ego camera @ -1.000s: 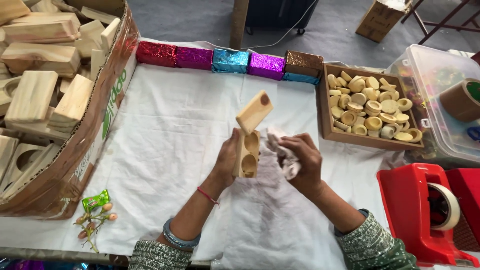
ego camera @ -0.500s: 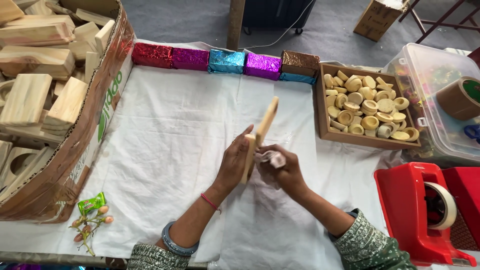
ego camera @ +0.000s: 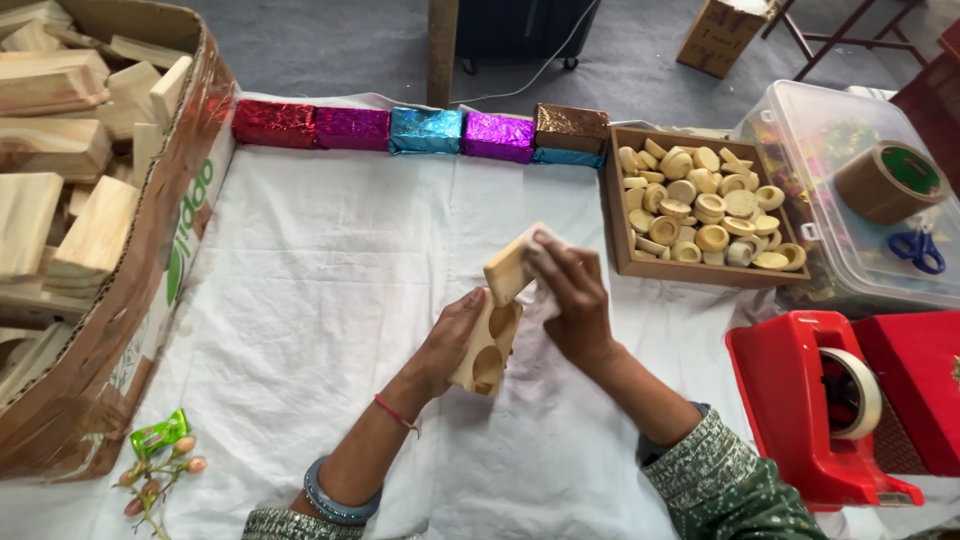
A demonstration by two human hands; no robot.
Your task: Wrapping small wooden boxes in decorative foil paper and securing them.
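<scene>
My left hand [ego camera: 452,340] grips a pale wooden block [ego camera: 492,322] with round hollows in its face, held upright over the white cloth [ego camera: 300,300]. My right hand [ego camera: 572,300] presses a small white rag [ego camera: 545,298] against the block's upper end. Most of the rag is hidden under my fingers.
A large cardboard box [ego camera: 150,290] of wooden blocks stands at the left. Foil-wrapped bricks [ego camera: 420,130] line the far edge. A wooden tray [ego camera: 620,255] of small round wooden cups sits right, beside a clear plastic bin [ego camera: 850,240] and a red tape dispenser [ego camera: 810,410].
The block has been turned in my left hand, from edge-on to showing its hollowed face. My right hand with the rag has moved up to the block's top end.
</scene>
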